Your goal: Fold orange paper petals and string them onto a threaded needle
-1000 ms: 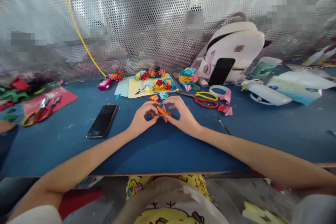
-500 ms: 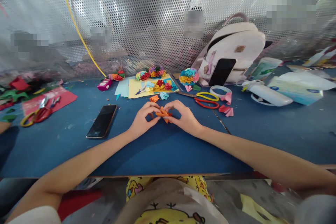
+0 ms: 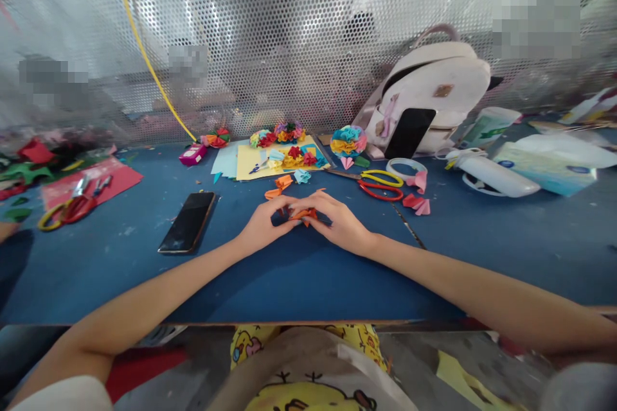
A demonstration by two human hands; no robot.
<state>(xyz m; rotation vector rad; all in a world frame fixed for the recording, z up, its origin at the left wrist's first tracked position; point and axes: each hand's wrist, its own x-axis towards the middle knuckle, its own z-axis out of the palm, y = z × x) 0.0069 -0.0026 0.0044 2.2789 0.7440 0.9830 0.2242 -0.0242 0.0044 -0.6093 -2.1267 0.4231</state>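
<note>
Head view: on the desk point(image 3: 270, 289), a phone point(image 3: 187, 223) lies to the left of the left hand point(image 3: 266, 223), well apart from it. Crumpled orange scraps point(image 3: 284, 182) sit just beyond that hand, with a yellow sheet point(image 3: 245, 155) bearing small paper flowers point(image 3: 295, 156) farther out. Scissors point(image 3: 362, 176) lie beyond the right hand point(image 3: 341, 225), and past them a white backpack point(image 3: 456, 80) stands with another phone point(image 3: 409, 133) leaning on it. Both forearms slant inward over the desk edge, wrists low, fingers arched toward each other. The folded orange paper point(image 3: 306, 216) is between the hands, partly covered by fingers; each hand is nearly closed, pinching it between thumb and fingertips.
</note>
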